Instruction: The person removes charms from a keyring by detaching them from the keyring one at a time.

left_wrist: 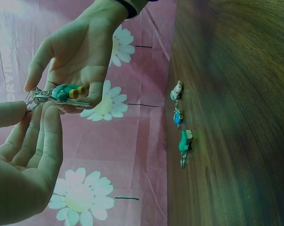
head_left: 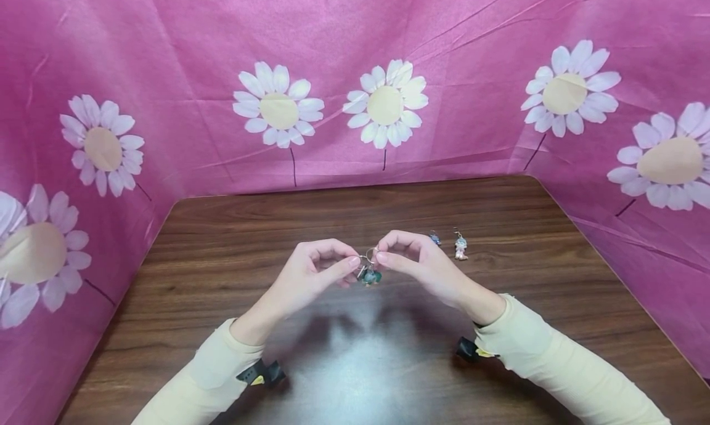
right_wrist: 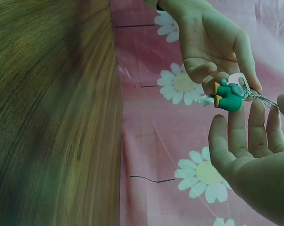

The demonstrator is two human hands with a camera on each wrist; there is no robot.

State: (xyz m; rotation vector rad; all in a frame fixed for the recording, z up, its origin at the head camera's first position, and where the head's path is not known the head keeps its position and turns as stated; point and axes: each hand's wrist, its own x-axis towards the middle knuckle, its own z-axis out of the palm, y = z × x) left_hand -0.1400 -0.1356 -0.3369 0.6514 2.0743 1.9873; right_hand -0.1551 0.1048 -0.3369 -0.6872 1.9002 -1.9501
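Observation:
Both hands are raised above the table, fingertips close together. My left hand (head_left: 318, 270) pinches one side of a thin metal key ring (head_left: 369, 256) between thumb and forefinger. On the other side, my right hand (head_left: 418, 262) pinches it the same way. A small green figure charm (right_wrist: 230, 100) with yellow feet hangs from the ring on a short chain. Beside it is a flat, pale metal piece (left_wrist: 76, 103), whose kind I cannot tell. Whether there is one ring or two linked ones is too small to tell.
On the brown wooden table (head_left: 222, 228), beyond my right hand, lie a blue charm (head_left: 435, 238) and a pale figure charm with a blue top (head_left: 461, 246). A green charm (left_wrist: 184, 141) lies near them. Pink flowered cloth (head_left: 333, 31) encloses the back and sides.

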